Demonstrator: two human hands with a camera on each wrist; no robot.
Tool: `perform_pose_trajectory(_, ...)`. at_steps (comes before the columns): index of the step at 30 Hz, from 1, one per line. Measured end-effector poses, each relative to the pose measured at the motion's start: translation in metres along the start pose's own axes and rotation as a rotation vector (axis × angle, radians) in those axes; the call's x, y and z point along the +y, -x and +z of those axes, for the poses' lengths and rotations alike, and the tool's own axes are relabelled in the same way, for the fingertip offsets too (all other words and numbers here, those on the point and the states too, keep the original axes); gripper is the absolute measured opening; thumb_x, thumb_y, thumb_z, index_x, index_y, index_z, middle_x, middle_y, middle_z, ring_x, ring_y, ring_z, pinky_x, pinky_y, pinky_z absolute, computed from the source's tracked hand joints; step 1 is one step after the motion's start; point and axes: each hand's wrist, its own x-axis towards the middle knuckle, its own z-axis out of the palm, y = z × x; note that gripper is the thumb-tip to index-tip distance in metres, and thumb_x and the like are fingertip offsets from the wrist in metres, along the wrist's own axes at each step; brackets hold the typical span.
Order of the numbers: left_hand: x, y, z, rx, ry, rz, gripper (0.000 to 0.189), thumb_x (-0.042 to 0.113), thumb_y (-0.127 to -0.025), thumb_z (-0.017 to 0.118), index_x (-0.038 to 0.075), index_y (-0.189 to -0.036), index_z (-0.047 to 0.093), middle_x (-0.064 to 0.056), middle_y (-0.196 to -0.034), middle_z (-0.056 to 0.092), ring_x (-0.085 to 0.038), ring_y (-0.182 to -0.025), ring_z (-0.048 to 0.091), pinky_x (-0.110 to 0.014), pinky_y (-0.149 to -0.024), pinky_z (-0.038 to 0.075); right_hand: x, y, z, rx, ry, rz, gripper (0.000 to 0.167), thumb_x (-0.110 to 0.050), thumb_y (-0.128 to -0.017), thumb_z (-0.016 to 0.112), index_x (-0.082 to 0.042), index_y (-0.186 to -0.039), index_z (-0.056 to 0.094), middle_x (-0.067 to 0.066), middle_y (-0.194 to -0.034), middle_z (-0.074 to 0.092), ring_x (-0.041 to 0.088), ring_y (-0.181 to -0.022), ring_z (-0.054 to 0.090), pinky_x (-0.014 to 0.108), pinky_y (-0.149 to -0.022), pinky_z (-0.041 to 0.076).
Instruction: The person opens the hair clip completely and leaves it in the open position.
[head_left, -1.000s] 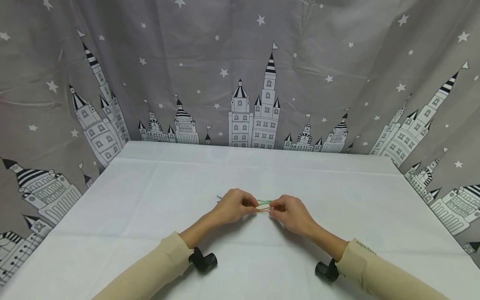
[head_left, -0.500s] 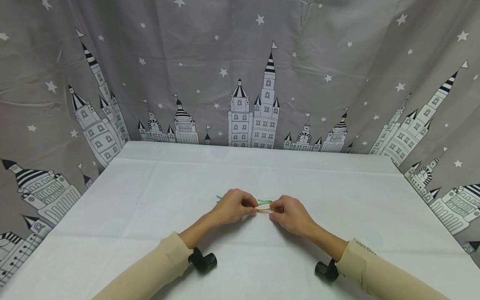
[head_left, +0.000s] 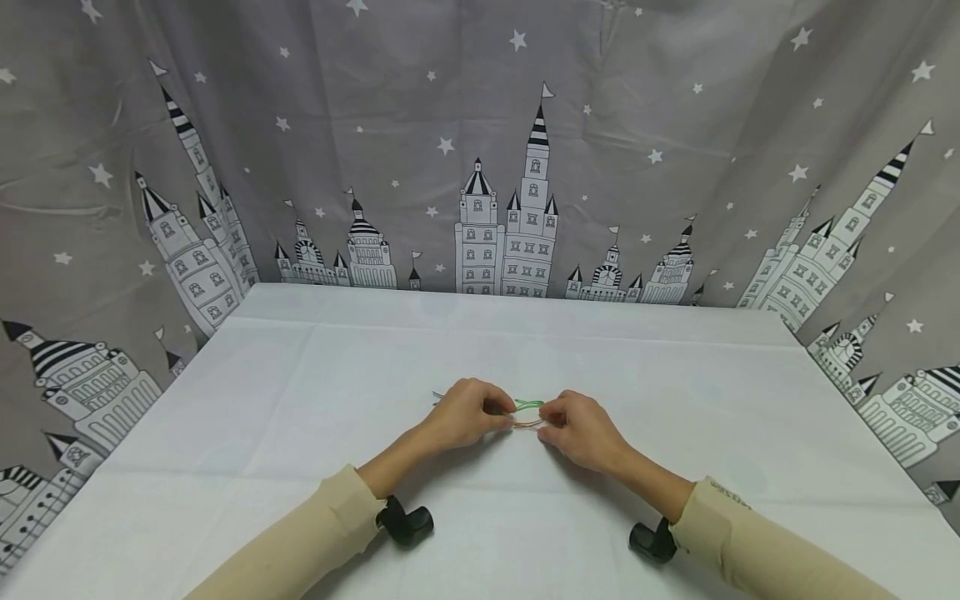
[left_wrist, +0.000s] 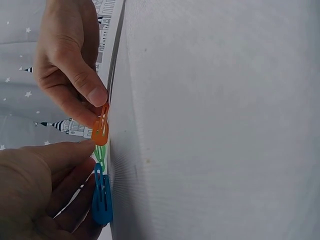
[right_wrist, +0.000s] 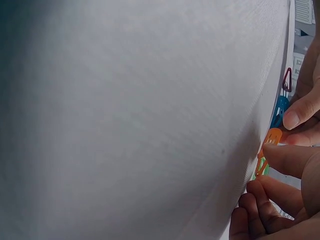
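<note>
An orange snap hair clip (left_wrist: 100, 132) bridges both sets of fingertips. My right hand (head_left: 585, 427) pinches its narrow end between thumb and forefinger, seen in both wrist views. At its wide end are the thumb and forefinger of my left hand (head_left: 468, 412), bent in a pinch. A green clip (head_left: 528, 404) shows just behind the orange one. Beside my left fingers is a blue clip (left_wrist: 102, 197), and beyond it a dark red clip (right_wrist: 287, 80). The far ends of the clips are partly hidden by my left hand.
A white cloth covers the table (head_left: 675, 392). Thin grey tips (head_left: 437, 395) stick out behind the left hand. Black wrist cameras (head_left: 406, 522) sit under both sleeves. A grey castle-print curtain (head_left: 637, 125) hangs along the back and sides.
Both hands stay almost where they were. The orange clip has dipped slightly and turned, so it looks thinner in the head view.
</note>
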Motion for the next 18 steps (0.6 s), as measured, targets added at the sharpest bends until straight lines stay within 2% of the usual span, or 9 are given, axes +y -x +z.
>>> perform_pose_trajectory(8,0.003,0.001,-0.002,0.008,0.005,-0.003,0.014,0.007,-0.082,0.079,0.006,-0.095,0.077,0.001,-0.090,0.071,-0.009,-0.073,0.055,-0.027,-0.068,0.044,0.000,0.000,-0.001,-0.009,-0.011,-0.002,0.023,-0.002,-0.081,0.077,0.002,-0.103,0.074,0.001,-0.089,0.063,0.013,-0.080,0.055,0.033,-0.074,0.048)
perform_pose_trajectory(12,0.005,0.003,-0.004,0.031,-0.008,0.013,0.014,0.008,-0.083,0.078,0.007,-0.096,0.077,0.001,-0.095,0.072,-0.013,-0.081,0.059,-0.030,-0.074,0.047,0.000,0.000,-0.002,-0.016,-0.014,0.002,0.023,-0.002,-0.081,0.077,0.002,-0.103,0.074,0.002,-0.089,0.063,0.013,-0.079,0.055,0.033,-0.073,0.047)
perform_pose_trajectory(18,0.009,0.010,-0.015,0.075,-0.064,0.096,0.015,0.008,-0.085,0.076,0.007,-0.100,0.077,0.003,-0.096,0.073,-0.016,-0.090,0.064,-0.035,-0.080,0.049,-0.001,0.000,-0.005,-0.027,-0.027,-0.034,0.020,-0.005,-0.084,0.074,0.002,-0.103,0.074,0.001,-0.087,0.062,0.013,-0.075,0.053,0.031,-0.069,0.046)
